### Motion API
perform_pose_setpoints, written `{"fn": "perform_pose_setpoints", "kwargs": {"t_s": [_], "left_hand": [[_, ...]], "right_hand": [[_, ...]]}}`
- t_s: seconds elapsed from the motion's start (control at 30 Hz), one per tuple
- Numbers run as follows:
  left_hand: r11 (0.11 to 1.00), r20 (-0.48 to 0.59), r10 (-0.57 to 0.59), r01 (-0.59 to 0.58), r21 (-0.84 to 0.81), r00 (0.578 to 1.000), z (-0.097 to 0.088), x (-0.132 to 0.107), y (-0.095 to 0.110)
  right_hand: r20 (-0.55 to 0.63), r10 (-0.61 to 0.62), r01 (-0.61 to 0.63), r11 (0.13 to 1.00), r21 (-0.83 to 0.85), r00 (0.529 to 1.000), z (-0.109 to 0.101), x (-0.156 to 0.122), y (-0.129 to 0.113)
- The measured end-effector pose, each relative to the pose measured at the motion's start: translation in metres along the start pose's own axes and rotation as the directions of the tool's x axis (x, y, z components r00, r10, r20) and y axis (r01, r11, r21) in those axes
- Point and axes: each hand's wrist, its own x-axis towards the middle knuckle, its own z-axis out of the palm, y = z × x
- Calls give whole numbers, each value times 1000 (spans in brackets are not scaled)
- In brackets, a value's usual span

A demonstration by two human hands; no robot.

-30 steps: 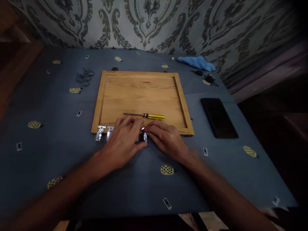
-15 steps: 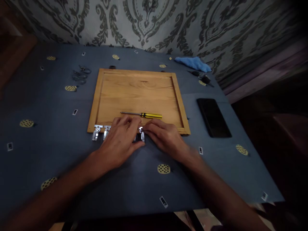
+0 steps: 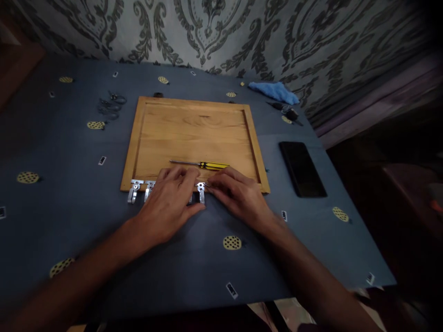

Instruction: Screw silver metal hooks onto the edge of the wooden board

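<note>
The wooden panel (image 3: pixel 194 133) lies flat on the worktop (image 3: pixel 194 267), well in from the left edge, its recessed face up. Along the panel's near edge stand metal hooks (image 3: pixel 134 192), hanging over toward the worktop's near edge; the middle ones are partly covered by the left hand (image 3: pixel 169 198). That hand rests palm down over the row, thumb beside the end hook (image 3: pixel 201 192); I cannot tell whether its grip closes on anything. The right hand (image 3: pixel 242 196) has its fingertips together on a small shiny piece (image 3: pixel 207 185), perhaps a screw, at the end hook's plate.

Such a tiny piece could slip out if the pinch loosens or meets the plate askew, and might roll off the panel's near edge. Should the left palm shift, the end hook could skew. The screwdriver (image 3: pixel 199 164) lies loose just beyond the fingers; a knuckle could knock it, or a tilted panel set it rolling.
</note>
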Motion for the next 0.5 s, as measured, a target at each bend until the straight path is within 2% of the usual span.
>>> {"fn": "perform_pose_setpoints", "kwargs": {"t_s": [0.3,0.5], "left_hand": [[1000,-17,22,-21,10,1000,0,0,0],[998,-27,52,-52,18,998,0,-1,-1]], "right_hand": [[8,24,-24,1000,-12,1000,3,-3,-1],[26,108,-111,972,206,994,-3,7,-4]]}}
